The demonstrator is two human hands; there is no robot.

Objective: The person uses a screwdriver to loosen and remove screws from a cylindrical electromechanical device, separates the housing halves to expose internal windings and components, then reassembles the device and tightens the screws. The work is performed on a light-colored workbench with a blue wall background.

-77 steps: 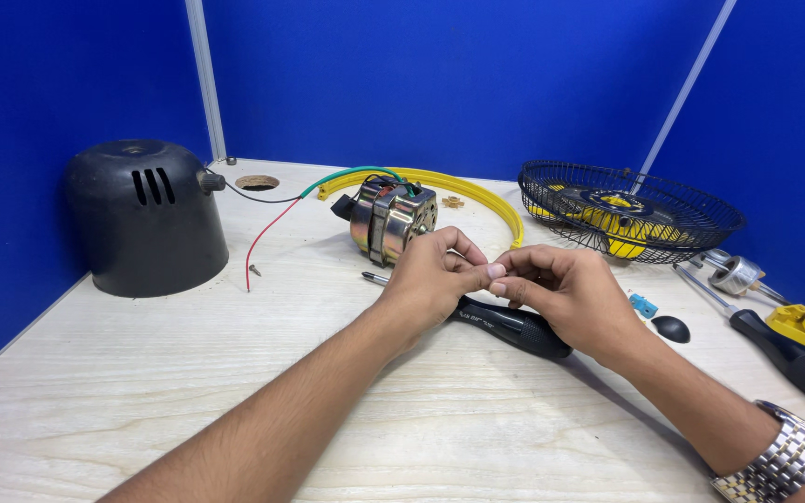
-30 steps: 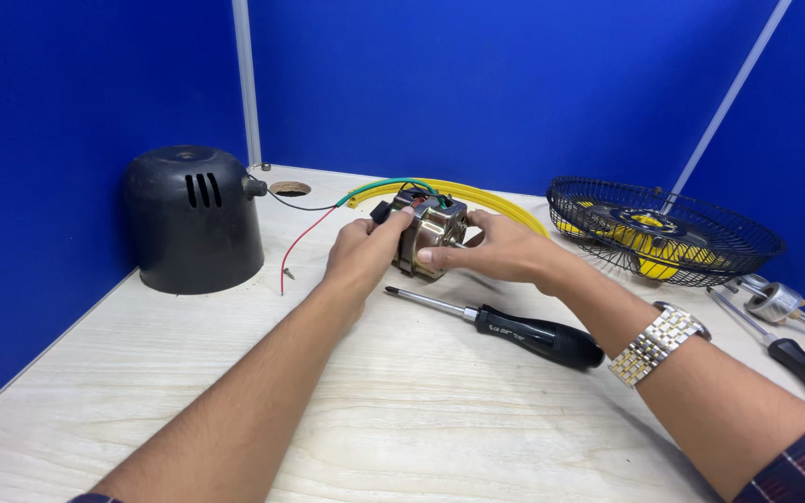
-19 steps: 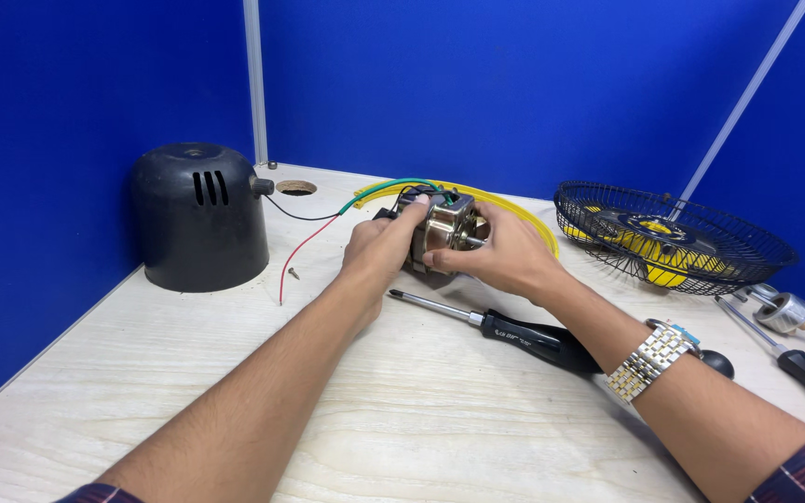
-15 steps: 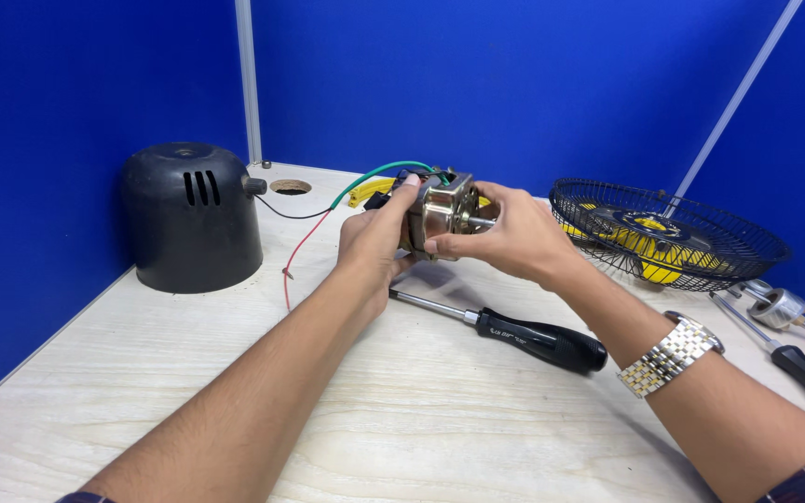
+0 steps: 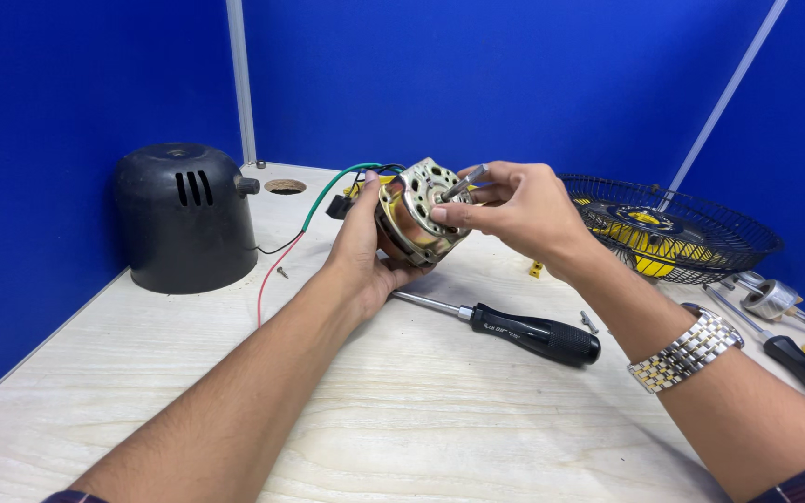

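Observation:
My left hand [image 5: 361, 251] cups a round metal fan motor [image 5: 416, 219] from below and behind, lifted off the wooden table [image 5: 402, 419]. Green, red and black wires [image 5: 281, 247] trail from the motor down to the table. My right hand [image 5: 514, 205] pinches the motor's steel shaft [image 5: 463, 183] at the front face, fingers curled around it. A silver watch sits on my right wrist.
A black-handled screwdriver [image 5: 524, 331] lies just below the hands. A black motor cover [image 5: 184, 219] stands at the left. A black wire fan guard with yellow blades [image 5: 668, 233] lies at the right, with tools [image 5: 794, 326] and small screws [image 5: 589, 321] near it. Blue partition walls surround the table.
Both hands left the small part near the screwdriver, took the motor and raised it off the table toward me. My right hand now grips its shaft.

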